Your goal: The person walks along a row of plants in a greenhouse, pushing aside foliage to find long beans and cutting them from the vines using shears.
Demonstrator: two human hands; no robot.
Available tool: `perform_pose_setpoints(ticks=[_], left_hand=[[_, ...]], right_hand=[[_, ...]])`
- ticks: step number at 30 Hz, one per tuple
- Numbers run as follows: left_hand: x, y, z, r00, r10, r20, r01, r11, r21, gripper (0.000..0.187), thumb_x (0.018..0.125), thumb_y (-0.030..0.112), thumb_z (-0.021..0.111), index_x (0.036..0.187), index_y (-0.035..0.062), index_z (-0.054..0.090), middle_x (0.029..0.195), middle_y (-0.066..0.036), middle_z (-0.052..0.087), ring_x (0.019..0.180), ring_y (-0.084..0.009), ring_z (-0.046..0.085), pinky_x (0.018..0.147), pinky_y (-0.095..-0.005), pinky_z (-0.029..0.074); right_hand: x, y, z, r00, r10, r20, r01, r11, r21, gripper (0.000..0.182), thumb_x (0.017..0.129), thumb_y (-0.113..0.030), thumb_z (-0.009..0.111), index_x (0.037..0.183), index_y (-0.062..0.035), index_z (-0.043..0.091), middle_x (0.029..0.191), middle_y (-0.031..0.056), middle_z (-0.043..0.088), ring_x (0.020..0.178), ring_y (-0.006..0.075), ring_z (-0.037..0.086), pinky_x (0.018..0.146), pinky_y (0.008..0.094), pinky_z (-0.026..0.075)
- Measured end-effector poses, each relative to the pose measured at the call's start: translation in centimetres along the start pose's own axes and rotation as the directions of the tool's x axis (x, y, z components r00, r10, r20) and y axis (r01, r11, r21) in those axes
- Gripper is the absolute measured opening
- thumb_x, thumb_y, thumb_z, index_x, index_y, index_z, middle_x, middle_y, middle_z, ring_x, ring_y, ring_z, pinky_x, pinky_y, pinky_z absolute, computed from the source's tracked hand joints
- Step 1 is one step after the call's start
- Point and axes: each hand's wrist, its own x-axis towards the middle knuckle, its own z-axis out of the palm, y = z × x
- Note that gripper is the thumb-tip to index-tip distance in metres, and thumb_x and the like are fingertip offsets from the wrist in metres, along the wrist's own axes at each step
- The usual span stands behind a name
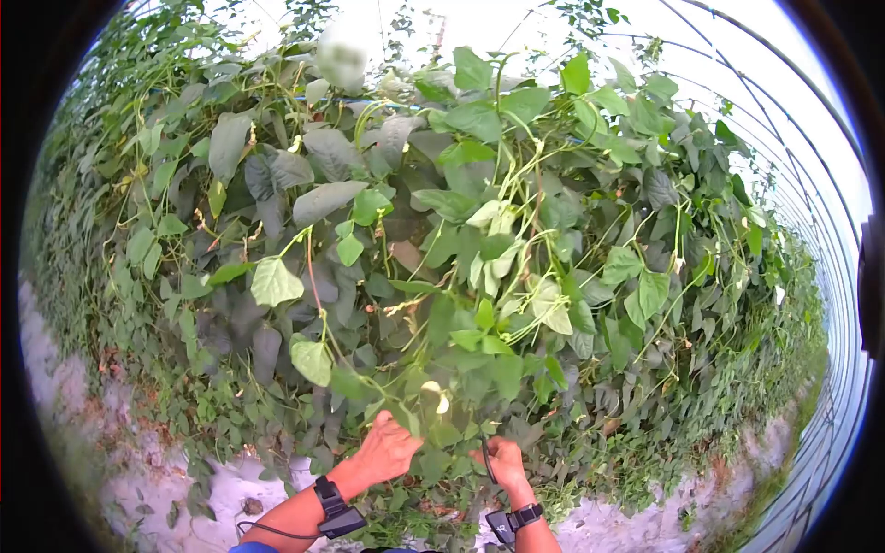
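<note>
Low in the head view, my left hand (pixel 387 449) is closed among the lower stems of a climbing bean plant (pixel 475 304), its thumb and fingertips right beside a green leaf (pixel 403 412). What it pinches is hidden. My right hand (pixel 506 463) is a short way to the right, fingers wrapped round a slim dark tool (pixel 488 459) that stands nearly upright along the palm. Between and just above the hands hangs a pale whitish-yellow flower (pixel 436 396). Both wrists wear black straps with small boxes.
A tall wall of leafy vines fills most of the view, with thin tendrils hanging forward. Whitish ground cover (pixel 241 493) with dry leaf litter lies along its foot. Curved greenhouse hoops (pixel 802 175) rise on the right. A blue line (pixel 369 100) runs through the upper foliage.
</note>
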Motion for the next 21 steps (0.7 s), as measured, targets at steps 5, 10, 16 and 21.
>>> perform_pose_setpoints(ticks=[5,10,16,21], left_hand=[[-0.4,1.3,-3.1,0.993,0.032,0.112,-0.029,0.999,-0.028,0.014,0.055,0.002,0.063,0.067,0.0071,0.059,0.071,-0.007,0.05,0.075,-0.0235,0.053,0.081,-0.041,0.041],[-1.3,0.2,-3.2,0.979,0.017,0.206,-0.009,0.999,-0.041,0.012,0.055,0.003,0.062,0.065,0.0061,0.059,0.073,-0.007,0.052,0.078,-0.0243,0.054,0.082,-0.0413,0.041],[-2.0,0.6,-2.9,0.99,-0.063,0.127,0.07,0.996,-0.051,0.022,0.058,0.0,0.061,0.079,0.006,0.062,0.081,-0.009,0.054,0.085,-0.0257,0.055,0.078,-0.0398,0.042],[-2.0,1.0,-2.1,0.994,-0.065,0.085,0.072,0.994,-0.079,0.023,0.059,0.0,0.062,0.081,0.0063,0.062,0.082,-0.009,0.055,0.083,-0.0261,0.055,0.072,-0.0387,0.042]], right_hand=[[0.8,-4.5,0.7,0.98,-0.177,0.091,0.172,0.983,0.058,0.031,0.067,-0.023,0.077,0.069,-0.0004,0.056,0.059,0.005,0.054,0.054,0.0131,0.047,0.052,0.0295,0.041],[1.3,-6.4,1.2,0.966,-0.206,0.157,0.184,0.972,0.144,0.029,0.068,-0.02,0.076,0.069,-0.0004,0.054,0.059,0.0023,0.052,0.055,0.0105,0.045,0.051,0.0292,0.04],[0.6,-6.0,1.0,0.922,-0.324,0.212,0.307,0.946,0.107,0.028,0.068,-0.017,0.076,0.07,-0.0002,0.053,0.058,0.001,0.05,0.055,0.0094,0.043,0.05,0.0277,0.038],[0.1,-6.1,1.7,0.915,-0.353,0.196,0.323,0.931,0.169,0.028,0.067,-0.015,0.075,0.069,0.0001,0.052,0.059,0.0018,0.049,0.055,0.0091,0.042,0.05,0.027,0.037]])
